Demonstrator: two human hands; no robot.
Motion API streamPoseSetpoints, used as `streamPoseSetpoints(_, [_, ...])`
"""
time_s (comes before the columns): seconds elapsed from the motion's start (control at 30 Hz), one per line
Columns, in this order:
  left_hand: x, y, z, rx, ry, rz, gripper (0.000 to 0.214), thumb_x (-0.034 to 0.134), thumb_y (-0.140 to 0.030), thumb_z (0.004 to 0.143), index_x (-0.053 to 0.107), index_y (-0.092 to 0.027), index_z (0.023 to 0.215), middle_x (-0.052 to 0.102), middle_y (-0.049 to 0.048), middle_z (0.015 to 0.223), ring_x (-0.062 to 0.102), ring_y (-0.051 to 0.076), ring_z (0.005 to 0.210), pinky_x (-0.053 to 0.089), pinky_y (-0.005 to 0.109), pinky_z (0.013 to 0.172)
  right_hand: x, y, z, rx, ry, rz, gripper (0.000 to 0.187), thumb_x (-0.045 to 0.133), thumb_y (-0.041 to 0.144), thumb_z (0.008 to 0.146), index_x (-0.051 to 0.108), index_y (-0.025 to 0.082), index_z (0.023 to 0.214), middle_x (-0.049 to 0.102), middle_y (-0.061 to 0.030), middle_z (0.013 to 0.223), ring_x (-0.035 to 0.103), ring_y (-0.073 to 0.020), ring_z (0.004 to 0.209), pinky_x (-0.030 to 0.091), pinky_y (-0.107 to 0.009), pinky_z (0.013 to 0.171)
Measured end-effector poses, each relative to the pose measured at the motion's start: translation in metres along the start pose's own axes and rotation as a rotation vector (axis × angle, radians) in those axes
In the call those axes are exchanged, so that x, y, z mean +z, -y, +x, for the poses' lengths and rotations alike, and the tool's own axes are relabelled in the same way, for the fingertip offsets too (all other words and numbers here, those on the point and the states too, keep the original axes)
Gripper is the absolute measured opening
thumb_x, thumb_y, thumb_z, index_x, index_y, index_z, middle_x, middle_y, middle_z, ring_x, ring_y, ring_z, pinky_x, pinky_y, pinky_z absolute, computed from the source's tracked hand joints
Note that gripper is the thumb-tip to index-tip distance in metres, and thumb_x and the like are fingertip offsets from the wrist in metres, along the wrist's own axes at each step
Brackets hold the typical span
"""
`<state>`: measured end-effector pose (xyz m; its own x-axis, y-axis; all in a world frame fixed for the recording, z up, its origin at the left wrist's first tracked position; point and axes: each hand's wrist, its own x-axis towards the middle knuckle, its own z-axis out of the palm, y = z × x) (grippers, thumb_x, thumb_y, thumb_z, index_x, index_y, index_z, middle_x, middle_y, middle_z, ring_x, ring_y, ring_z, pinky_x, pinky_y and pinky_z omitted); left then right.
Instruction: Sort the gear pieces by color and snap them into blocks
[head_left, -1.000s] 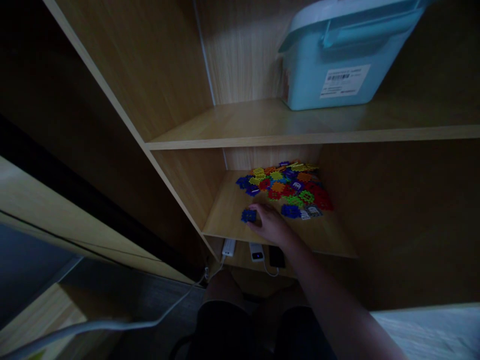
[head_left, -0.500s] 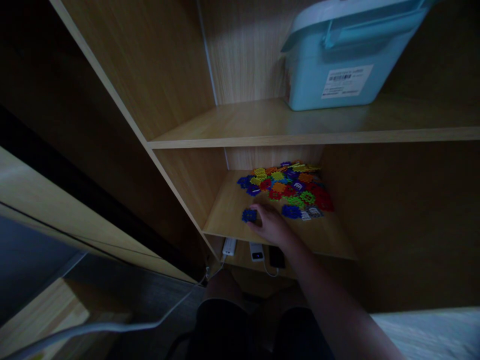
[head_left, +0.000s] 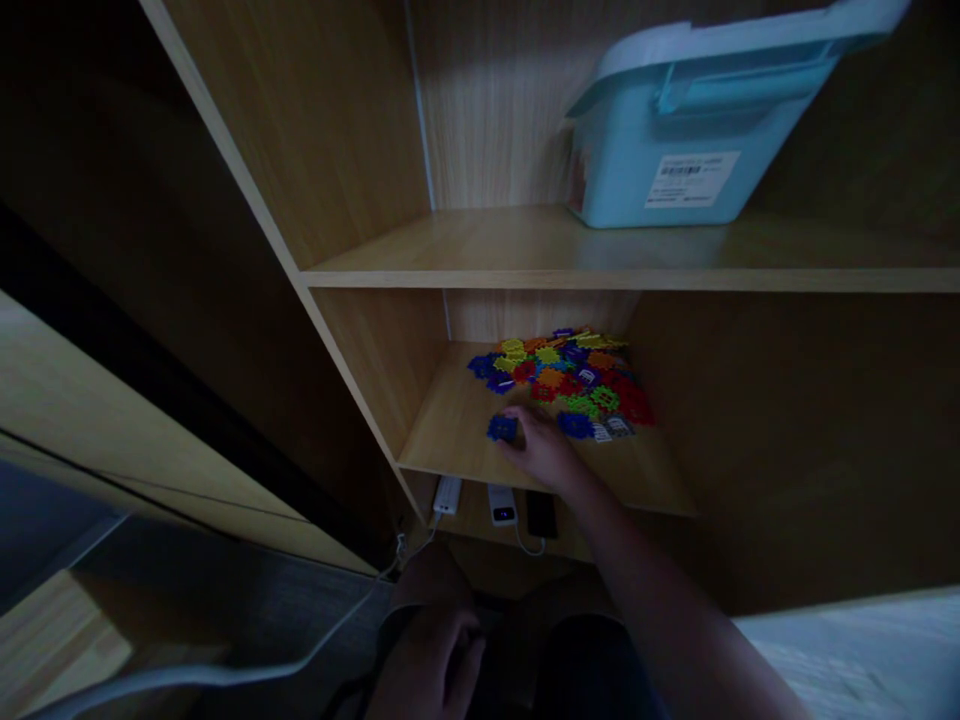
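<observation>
Dim view from a head camera down into a wooden shelf unit; clock directions are taken from the right hand. The right hand [head_left: 538,445] pinches a dark blue piece [head_left: 501,428] with jagged edges, thumb and fingers closed on either side of it. The piece is between nine and ten o'clock, at the fingertips, over the left part of the middle shelf [head_left: 450,440]; whether it touches the wood cannot be told. Just beyond, toward one o'clock, a pile of colourful toothed pieces [head_left: 551,378] spreads across the back of the shelf. Near the hand, toward three o'clock, lie another blue piece [head_left: 575,425] and some white and grey ones [head_left: 611,429]. At one o'clock, on the shelf above, stands a light blue bin [head_left: 694,150] with a white label. Below, two white devices [head_left: 448,495] sit at eight and seven o'clock, and a dark flat device [head_left: 541,514] at six. The left hand [head_left: 450,650] is curled over the lap at seven o'clock, well apart from the right; whether it grips anything cannot be told.
</observation>
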<state>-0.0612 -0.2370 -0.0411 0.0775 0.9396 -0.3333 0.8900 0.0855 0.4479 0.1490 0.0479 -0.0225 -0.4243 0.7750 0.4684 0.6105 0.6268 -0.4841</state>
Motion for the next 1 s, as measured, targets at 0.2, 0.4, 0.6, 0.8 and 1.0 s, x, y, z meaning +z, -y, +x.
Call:
streamPoseSetpoints(0.2, [-0.05,-0.059,0.101,0.314,-0.609,-0.392,0.03,0.041,-0.035,0.112,0.069,-0.025,0.112,0.076,0.0124,0.112,0.072,0.028,0.109,0.059,0.043,0.102,-0.013,-0.007,-0.011,0.034,-0.014,-0.045,0.042,0.076,0.026,0.095,0.062,0.022,0.135,0.076,-0.0135,0.132,0.07,-0.0311,0.127,0.057,-0.049,0.112])
streamPoseSetpoints(0.4, [-0.106,-0.071,0.221,0.296,-0.761,-0.205,0.031,0.048,-0.009,0.099,0.071,-0.012,0.121,0.074,0.0186,0.123,0.069,0.03,0.121,0.054,0.045,0.114,-0.015,-0.008,-0.014,0.016,-0.037,-0.134,0.043,0.074,0.027,0.095,0.062,0.023,0.136,0.075,-0.0142,0.132,0.07,-0.0325,0.126,0.055,-0.051,0.114])
streamPoseSetpoints(0.6, [-0.142,-0.054,0.302,0.16,-0.652,0.033,0.049,0.059,-0.007,0.092,0.065,-0.002,0.14,0.072,0.0268,0.137,0.066,0.035,0.134,0.049,0.046,0.121,-0.014,-0.006,-0.012,0.004,-0.049,-0.163,0.042,0.073,0.028,0.095,0.062,0.022,0.136,0.075,-0.0141,0.129,0.069,-0.0327,0.124,0.055,-0.051,0.114])
streamPoseSetpoints(0.8, [-0.159,-0.045,0.336,0.29,-0.6,0.075,0.049,0.06,-0.005,0.091,0.069,-0.007,0.14,0.072,0.0222,0.142,0.065,0.029,0.134,0.047,0.042,0.124,-0.016,-0.002,-0.01,0.021,-0.04,-0.16,0.043,0.073,0.029,0.095,0.062,0.022,0.136,0.075,-0.0149,0.13,0.068,-0.0335,0.125,0.054,-0.052,0.115])
streamPoseSetpoints(1.0, [-0.162,-0.046,0.349,0.409,-0.54,0.107,0.053,0.06,-0.008,0.094,0.07,-0.013,0.146,0.069,0.0179,0.152,0.062,0.029,0.139,0.042,0.043,0.126,-0.017,-0.001,-0.011,0.046,-0.026,-0.172,0.044,0.073,0.031,0.096,0.062,0.021,0.138,0.074,-0.0152,0.133,0.067,-0.0341,0.127,0.053,-0.052,0.115])
